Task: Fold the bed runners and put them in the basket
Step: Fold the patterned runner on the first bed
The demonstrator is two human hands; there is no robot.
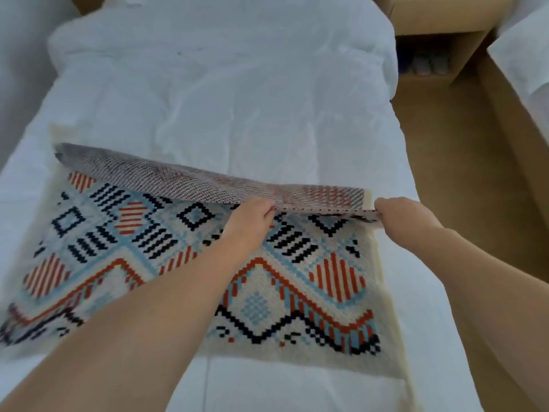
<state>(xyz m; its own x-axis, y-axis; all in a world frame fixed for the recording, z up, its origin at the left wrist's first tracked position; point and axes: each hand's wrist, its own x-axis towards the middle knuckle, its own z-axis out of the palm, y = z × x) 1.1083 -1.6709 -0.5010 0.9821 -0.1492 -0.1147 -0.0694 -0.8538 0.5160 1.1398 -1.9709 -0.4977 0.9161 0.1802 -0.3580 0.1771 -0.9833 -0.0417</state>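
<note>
A woven bed runner [124, 251] with blue, red and black geometric patterns lies across the white bed [225, 108]. Its far edge is lifted and curled toward me, showing the greyish underside [190, 181]. My left hand [249, 221] pinches that lifted edge near its middle. My right hand [401, 217] grips the same edge at its right corner. Both forearms reach over the patterned face. No basket is in view.
A wooden nightstand [439, 34] with an open shelf stands at the bed's upper right. A brown floor strip [451, 162] runs between this bed and a second white bed [523, 55] at the far right. A pillow [208, 34] lies at the head.
</note>
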